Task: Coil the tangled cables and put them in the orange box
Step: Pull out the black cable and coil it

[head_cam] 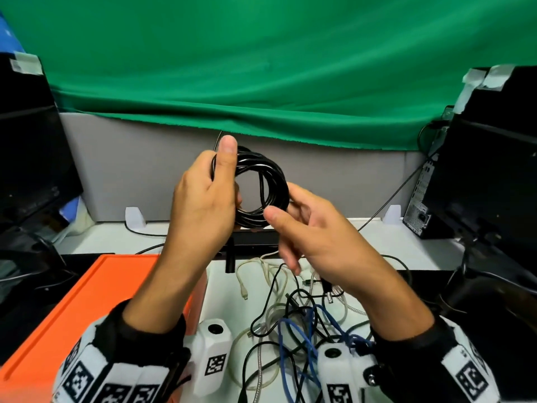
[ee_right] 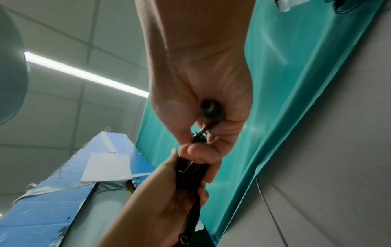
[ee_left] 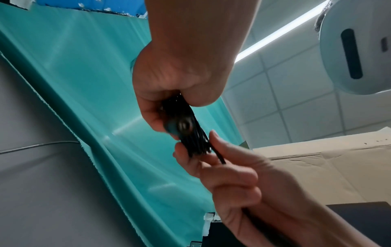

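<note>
A black cable coil (head_cam: 276, 175) is held up above the table, in front of the grey partition. My left hand (head_cam: 203, 193) grips its left side, thumb pointing up along the loops. My right hand (head_cam: 308, 228) holds the coil's lower right, fingers curled. In the left wrist view the left hand (ee_left: 180, 75) clamps the coil (ee_left: 194, 138) while the right hand (ee_left: 232, 180) pinches it from below. The right wrist view shows a black plug (ee_right: 209, 108) inside the right hand (ee_right: 201, 75). The orange box (head_cam: 87, 301) sits at lower left. A tangle of cables (head_cam: 290, 315) lies on the white table.
Dark monitors stand at left (head_cam: 26, 158) and right (head_cam: 494, 170). A computer tower (head_cam: 418, 216) stands at the back right. A black bar (head_cam: 252, 238) lies under the coil. Green cloth (head_cam: 261, 68) hangs behind.
</note>
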